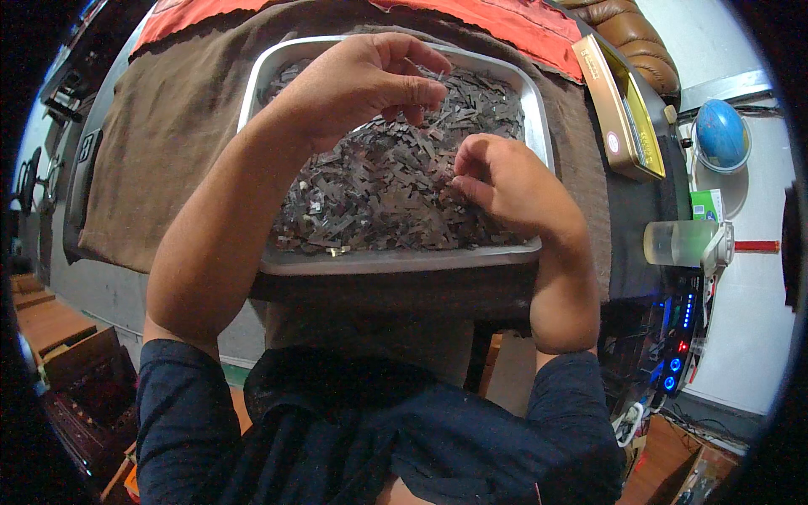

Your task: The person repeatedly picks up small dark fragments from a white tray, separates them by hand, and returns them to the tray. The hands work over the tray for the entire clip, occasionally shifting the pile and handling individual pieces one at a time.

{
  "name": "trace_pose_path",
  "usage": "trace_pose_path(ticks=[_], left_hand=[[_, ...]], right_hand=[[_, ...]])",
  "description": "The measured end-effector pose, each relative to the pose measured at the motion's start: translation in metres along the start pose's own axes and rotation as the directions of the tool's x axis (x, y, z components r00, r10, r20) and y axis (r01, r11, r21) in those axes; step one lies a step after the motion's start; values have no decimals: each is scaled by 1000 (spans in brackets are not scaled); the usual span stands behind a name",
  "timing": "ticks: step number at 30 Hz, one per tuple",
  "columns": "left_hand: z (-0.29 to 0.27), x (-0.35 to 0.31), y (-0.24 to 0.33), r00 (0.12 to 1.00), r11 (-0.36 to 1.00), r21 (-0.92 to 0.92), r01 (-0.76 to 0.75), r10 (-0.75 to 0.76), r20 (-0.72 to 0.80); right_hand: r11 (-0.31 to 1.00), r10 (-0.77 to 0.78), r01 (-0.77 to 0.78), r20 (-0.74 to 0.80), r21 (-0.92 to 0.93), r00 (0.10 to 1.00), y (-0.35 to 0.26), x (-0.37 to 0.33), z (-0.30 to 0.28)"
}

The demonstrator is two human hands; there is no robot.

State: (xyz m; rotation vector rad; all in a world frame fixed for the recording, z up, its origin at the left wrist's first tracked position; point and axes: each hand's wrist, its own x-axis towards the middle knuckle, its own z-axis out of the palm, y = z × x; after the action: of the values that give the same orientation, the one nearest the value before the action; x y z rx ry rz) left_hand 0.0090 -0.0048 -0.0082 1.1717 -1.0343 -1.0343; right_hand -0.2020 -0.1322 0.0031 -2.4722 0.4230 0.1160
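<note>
A shallow metal tray holds a heap of small dark flat metal pieces. My left hand hovers over the far part of the heap, fingers curled and pinched together near some pieces; whether it grips one I cannot tell. At the right side of the tray, my right hand rests on the heap with its fingertips pinched on the metal pieces. Both forearms come up from the lower edge across the tray's near rim.
The tray sits on a brown cloth over a table, with an orange cloth behind. To the right are a gold box, a blue ball-like object, a clear cup and a power strip with lit buttons.
</note>
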Motion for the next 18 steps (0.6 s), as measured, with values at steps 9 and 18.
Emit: trace_pose_path(ticks=[9, 18], left_hand=[[-1, 1, -1, 1000, 1000, -26, -3, 3, 16], [-1, 0, 0, 999, 1000, -7, -19, 19, 26]], right_hand=[[980, -50, 70, -107, 186, 993, 4, 5, -2], [947, -315, 316, -24, 54, 949, -16, -9, 12]])
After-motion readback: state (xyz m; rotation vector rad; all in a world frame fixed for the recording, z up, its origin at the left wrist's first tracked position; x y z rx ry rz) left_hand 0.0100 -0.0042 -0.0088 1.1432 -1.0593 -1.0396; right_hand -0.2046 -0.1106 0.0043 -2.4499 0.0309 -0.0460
